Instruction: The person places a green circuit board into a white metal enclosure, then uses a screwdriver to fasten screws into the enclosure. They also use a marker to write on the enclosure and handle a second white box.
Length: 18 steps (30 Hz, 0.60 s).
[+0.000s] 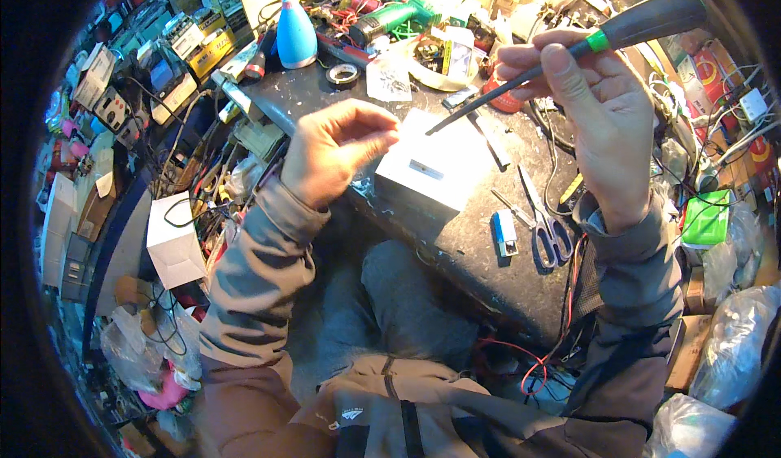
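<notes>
**Small part, long tool, cramped table**

Clock read from the white box [415,194], which stands by the table's [496,287] near edge. A small metal piece [426,168] lies on its top. My right grip [606,112], at two, is wrapped round the shaft of a long tool [651,20]. My left grip [329,157], at nine, is thumb and forefinger pressed together; cannot tell whether anything tiny sits between.

Risks, my judgement: held so far from its tip, the tool could wander and flick the piece off. A hard push could slide the box lapward. Left fingertips are near the tip; a slip might jab them.

Table: dark, scuffed. Scissors [547,234] at four, tape roll [342,74] and blue squeeze bottle [296,39] between ten and eleven. Room: heaped parts at nine, plastic bags [736,344] at four, strong glare at one.
</notes>
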Tool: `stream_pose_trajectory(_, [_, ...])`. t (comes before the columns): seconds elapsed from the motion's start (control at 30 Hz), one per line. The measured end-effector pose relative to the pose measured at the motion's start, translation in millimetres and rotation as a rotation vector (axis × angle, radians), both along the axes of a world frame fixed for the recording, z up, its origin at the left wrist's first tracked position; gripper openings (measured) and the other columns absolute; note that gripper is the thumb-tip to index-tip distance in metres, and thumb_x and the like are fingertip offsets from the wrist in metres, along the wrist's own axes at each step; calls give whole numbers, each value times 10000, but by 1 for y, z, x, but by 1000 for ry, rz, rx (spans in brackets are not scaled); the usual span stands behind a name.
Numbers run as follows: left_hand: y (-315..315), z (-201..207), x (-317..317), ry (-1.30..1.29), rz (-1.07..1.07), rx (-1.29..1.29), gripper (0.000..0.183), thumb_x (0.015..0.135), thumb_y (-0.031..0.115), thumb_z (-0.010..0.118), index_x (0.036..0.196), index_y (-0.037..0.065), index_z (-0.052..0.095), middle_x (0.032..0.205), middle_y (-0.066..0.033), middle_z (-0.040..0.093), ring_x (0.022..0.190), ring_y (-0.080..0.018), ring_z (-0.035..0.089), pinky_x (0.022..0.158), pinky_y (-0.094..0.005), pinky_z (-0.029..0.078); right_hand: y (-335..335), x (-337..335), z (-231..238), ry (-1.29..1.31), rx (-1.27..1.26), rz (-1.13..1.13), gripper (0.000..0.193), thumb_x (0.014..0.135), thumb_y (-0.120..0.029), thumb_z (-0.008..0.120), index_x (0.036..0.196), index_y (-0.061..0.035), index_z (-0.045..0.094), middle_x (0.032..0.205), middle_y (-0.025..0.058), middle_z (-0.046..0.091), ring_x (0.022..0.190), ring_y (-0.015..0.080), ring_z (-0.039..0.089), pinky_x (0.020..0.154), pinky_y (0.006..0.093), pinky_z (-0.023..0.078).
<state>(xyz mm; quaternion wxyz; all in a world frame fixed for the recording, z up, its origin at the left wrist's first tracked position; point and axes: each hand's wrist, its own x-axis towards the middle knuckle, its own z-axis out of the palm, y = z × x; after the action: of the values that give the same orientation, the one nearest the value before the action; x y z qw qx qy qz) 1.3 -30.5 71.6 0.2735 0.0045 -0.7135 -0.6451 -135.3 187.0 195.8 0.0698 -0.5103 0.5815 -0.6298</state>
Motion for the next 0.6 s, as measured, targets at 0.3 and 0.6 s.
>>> stream_pose_trajectory(0.3, [26,19,20,95,37,-253,239,842,-12,748,1056,22,648,947,-86,735,919,-147,712,833,-282,567,1,14,-1,-58,-20,101,253,995,-187,606,1146,16,608,1057,199,716,948,237,713,808,312,582])
stream_pose_trajectory(0.6, [29,21,18,59,60,-189,228,844,-2,752,1049,25,655,955,-80,734,915,-140,707,833,-281,560,1,8,-3,-65,1,204,268,1002,-161,586,1193,27,594,1090,204,705,998,259,703,849,339,581])
